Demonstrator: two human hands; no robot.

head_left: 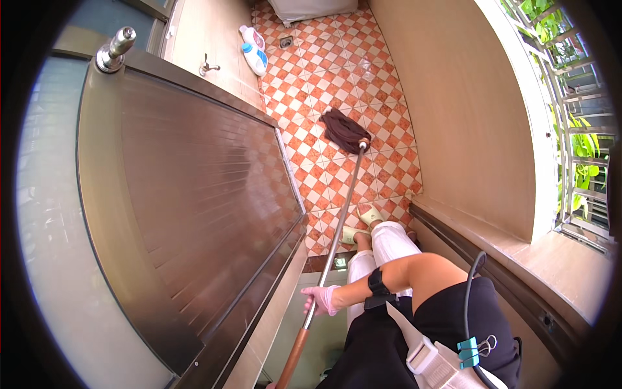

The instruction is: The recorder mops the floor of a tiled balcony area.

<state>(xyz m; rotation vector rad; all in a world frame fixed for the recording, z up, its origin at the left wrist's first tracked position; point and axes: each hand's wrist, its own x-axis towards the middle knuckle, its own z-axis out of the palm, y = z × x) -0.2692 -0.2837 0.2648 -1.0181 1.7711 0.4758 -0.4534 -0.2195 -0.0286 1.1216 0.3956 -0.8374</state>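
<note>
A mop with a dark brown cloth-strip head (346, 131) rests on the orange-and-white checkered tile floor (335, 63). Its metal pole (343, 214) slants down to a brown grip section (293, 360) at the bottom edge. My right hand (319, 300), in a pink glove, wraps the pole just above the brown section. Only a sliver of pink glove from my left hand (271, 385) shows beside the brown grip; the rest is cut off by the frame. The mop head lies ahead of my feet in light green slippers (369, 214).
A brown metal door (194, 160) with a knob (116, 48) stands at the left. Two plastic bottles (255, 58) sit by the wall below a tap (209, 66), near a floor drain (286, 42). A white covered object (313, 9) is at the back. A barred window (578, 131) is right.
</note>
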